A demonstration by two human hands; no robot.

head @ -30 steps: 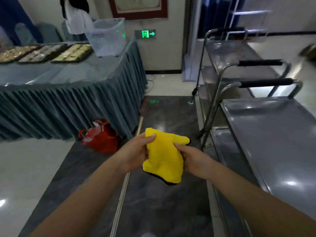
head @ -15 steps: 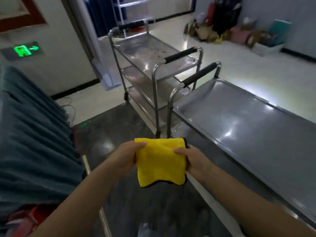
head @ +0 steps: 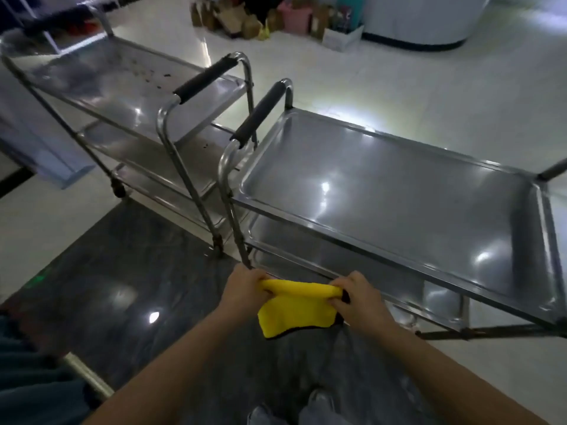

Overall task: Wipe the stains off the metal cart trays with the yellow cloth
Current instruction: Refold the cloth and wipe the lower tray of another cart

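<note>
Both hands, left (head: 244,291) and right (head: 357,297), are now rolling the cloth's (head: 296,312) top edge, which half a second ago was hanging flat; fingers are clamping each end (wiping not yet begun). The cloth, bright yellow with dark trim, is hanging before the near tray (head: 399,204); the far tray (head: 122,87) is showing dark specks.

A pale glossy floor (head: 429,72) is seen across the far side, broken by bright glare patches; a dark marbled strip (head: 122,271) runs along the near side, edged by a metal trim (head: 86,375). Bags and boxes (head: 270,16) are piled on the floor at the back, beside a curved white counter (head: 429,23). A teal table skirt (head: 27,378) is glimpsed at lower left
</note>
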